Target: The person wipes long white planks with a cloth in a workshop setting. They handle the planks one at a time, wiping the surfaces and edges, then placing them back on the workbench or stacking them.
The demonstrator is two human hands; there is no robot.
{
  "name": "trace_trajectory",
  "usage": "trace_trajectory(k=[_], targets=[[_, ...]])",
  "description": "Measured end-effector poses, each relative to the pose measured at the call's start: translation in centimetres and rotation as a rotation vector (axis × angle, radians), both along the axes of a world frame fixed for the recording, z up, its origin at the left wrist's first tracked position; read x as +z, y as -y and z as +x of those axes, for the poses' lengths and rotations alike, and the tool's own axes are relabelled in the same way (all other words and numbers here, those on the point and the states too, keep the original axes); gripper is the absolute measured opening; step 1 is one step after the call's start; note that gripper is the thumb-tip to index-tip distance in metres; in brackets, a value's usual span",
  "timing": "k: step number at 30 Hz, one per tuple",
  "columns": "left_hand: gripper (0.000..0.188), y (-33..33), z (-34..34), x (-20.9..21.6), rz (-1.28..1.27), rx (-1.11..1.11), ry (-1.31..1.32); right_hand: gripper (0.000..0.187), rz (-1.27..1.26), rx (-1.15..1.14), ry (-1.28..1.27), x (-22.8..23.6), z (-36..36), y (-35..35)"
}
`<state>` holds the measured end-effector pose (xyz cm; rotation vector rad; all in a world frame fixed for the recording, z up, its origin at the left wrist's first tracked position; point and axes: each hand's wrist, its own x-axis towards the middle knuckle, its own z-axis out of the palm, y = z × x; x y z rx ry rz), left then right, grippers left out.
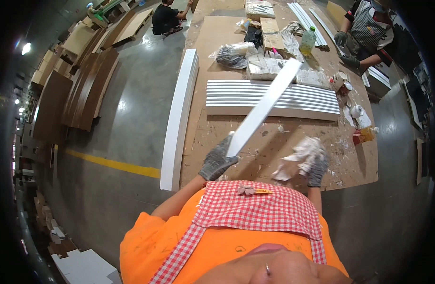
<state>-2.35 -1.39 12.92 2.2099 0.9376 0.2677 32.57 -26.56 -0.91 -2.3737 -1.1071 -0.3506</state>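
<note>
My left hand [219,160], in a grey knit glove, is closed around the near end of a long white strip [264,110]. The strip slants up and away to the right, above the worktable [205,142]. A crumpled white rag [297,159] hangs from my right hand [319,166], gloved the same way and slightly blurred; it is apart from the strip. Beyond both hands lies a row of white strips [227,97] side by side, partly covered by the held one. Along the table's left edge runs a stack of long white boards [177,123].
Farther back are a green-tinted bottle [308,41], plastic bags [232,54] and white-smeared blocks [314,78]. Cans [339,79] and a yellow-red container [363,136] stand near the right edge. A gloved co-worker [369,33] is at the far right; another person [167,19] crouches far left.
</note>
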Motion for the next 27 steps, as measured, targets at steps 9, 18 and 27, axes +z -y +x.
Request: trace_trajectory(k=[9, 18, 27], targets=[[0.086, -7.3, -6.7, 6.7, 0.347, 0.384, 0.076, 0.043, 0.458, -0.524, -0.459, -5.3, 1.5, 10.1], [0.084, -8.0, -12.6, 2.5, 0.417, 0.673, -0.224, 0.041, 0.433, -0.503, -0.421, -4.5, 1.2, 8.5], [0.075, -8.3, -11.8, 2.2, 0.395, 0.723, -0.056, 0.040, 0.411, -0.509, -0.427, -4.1, 1.2, 8.9]])
